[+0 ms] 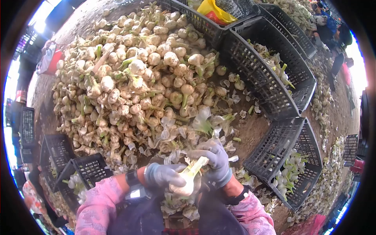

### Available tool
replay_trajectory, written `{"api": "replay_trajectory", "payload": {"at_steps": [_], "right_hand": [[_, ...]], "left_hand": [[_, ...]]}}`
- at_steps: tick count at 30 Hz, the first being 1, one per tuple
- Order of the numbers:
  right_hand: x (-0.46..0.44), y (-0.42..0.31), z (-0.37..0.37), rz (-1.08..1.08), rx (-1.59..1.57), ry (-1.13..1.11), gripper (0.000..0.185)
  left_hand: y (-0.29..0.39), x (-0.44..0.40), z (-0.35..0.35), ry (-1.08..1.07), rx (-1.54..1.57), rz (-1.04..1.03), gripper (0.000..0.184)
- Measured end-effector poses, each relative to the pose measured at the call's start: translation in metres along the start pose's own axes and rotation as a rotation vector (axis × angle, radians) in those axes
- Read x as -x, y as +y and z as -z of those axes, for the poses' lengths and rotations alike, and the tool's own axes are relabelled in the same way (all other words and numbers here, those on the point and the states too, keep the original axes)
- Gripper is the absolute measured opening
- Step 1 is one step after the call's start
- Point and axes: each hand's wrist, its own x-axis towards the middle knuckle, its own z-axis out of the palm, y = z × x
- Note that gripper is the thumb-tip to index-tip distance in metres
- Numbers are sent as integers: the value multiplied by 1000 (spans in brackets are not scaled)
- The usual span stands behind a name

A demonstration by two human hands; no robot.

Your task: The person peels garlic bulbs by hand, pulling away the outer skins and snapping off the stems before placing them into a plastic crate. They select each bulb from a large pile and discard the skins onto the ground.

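My left hand (pixel 166 175), in a grey glove, is closed around a garlic bulb (pixel 184 187). The bulb's thick pale stem (pixel 196 167) slants up to the right, toward my other hand. My right hand (pixel 214 161), gloved too, has its fingers curled beside the stem's cut end; what lies inside them is hidden. Loose garlic skins (pixel 178 209) lie below my hands, between my legs. Just beyond my hands, peeled-off white husks (pixel 201 123) rest at the near edge of a large garlic heap (pixel 133 86).
Black plastic crates (pixel 270 78) stand to the right, one nearer crate (pixel 274 145) tilted with trimmed garlic (pixel 290 172) in it. More crates (pixel 92 168) sit at my left. A yellow bag (pixel 215 11) lies in a far crate. Another person (pixel 335 37) is at the upper right.
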Motion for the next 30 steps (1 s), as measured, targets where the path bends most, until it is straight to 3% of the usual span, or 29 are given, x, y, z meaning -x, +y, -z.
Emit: {"api": "replay_trajectory", "payload": {"at_steps": [6, 8, 11, 13, 14, 16, 17, 18, 19, 21, 24, 25, 27, 28, 30], "right_hand": [[-12, 7, -5, 32, -339, -154, 32], [-22, -5, 0, 83, -270, -94, 32], [-23, -8, 5, 127, -108, -27, 32], [-24, 14, -3, 133, 43, 130, 34], [-30, 32, 0, 31, 122, 157, 35], [-43, 47, 13, -153, 424, 137, 40], [-44, 45, 17, -236, 642, 79, 43], [-32, 47, 23, -219, 840, -90, 55], [-23, 47, 30, -328, 798, -275, 58], [-8, 45, 36, -549, 690, -641, 64], [5, 13, 37, -377, 84, -165, 66], [1, -4, 39, -394, -236, -176, 63], [-4, -19, 30, -237, -458, -183, 55], [-2, -19, 27, -273, -525, -180, 51], [4, -14, 22, -343, -661, -173, 43]], "left_hand": [[-10, 5, 13, -75, 81, 153, 58], [-1, 5, -10, -61, 130, 104, 55], [-4, -2, -5, -178, 74, 197, 54], [-19, -42, -7, -618, -776, 275, 56], [-67, -47, 12, -543, -777, 296, 57], [-66, -35, 21, -236, -647, 287, 58], [-17, -19, 11, -2, -508, 254, 57], [10, -11, 11, -3, -426, 159, 52], [18, -7, 19, 1, -518, -104, 48], [30, 3, 24, 131, -711, -280, 50], [43, 12, 11, 321, -725, -148, 54], [37, 10, 13, 366, -855, -223, 54], [25, 2, 18, 453, -1119, -385, 55], [32, 1, 10, 453, -1120, -302, 50], [32, 3, 7, 488, -1092, -437, 48]]}}
